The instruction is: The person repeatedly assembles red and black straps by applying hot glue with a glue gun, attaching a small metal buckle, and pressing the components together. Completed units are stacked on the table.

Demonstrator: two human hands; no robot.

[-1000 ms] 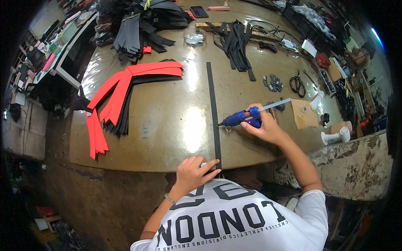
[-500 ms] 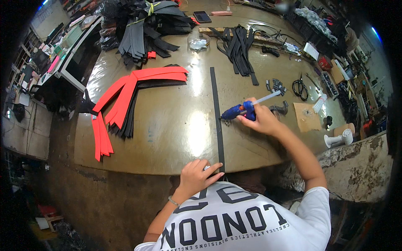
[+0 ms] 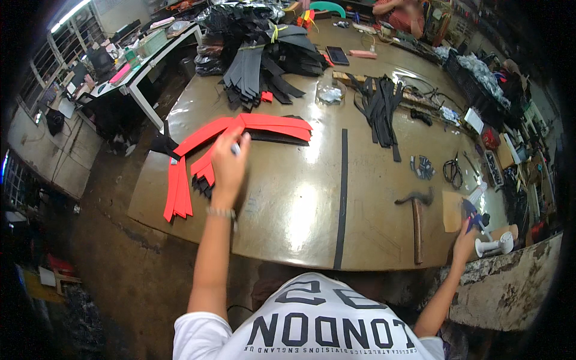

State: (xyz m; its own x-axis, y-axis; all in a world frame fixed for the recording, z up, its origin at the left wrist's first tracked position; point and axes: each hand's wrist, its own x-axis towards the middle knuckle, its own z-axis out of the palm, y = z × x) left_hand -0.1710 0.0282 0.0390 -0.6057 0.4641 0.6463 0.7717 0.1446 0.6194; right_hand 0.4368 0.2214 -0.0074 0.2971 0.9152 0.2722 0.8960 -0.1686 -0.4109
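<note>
My left hand [image 3: 227, 168] reaches over the fanned bright red strips [image 3: 204, 135], its curled fingers touching them near their bend. A small pale object, too small to name, shows between those fingers. Black strips [image 3: 203, 186] lie beneath the red ones. At the right edge of the table, my right hand [image 3: 464, 241] is closed round a blue glue gun [image 3: 471, 216], beside a white spool [image 3: 495, 246] and a piece of brown cardboard [image 3: 451, 209]. A single long black strip [image 3: 343, 198] lies straight on the table between my hands, touched by neither.
A hammer [image 3: 418, 231] lies right of the single strip. Beyond it are small grey pieces [image 3: 422, 168] and scissors [image 3: 454, 172]. Loose black strips [image 3: 381, 114], a clear tub [image 3: 331, 94], a phone [image 3: 337, 56] and a tied dark bundle [image 3: 264, 66] lie farther back. Another person [image 3: 401, 15] is across the table.
My left hand has left the near end of the black strip and moved to the red strips. My right hand has carried the glue gun from that strip to the table's right side.
</note>
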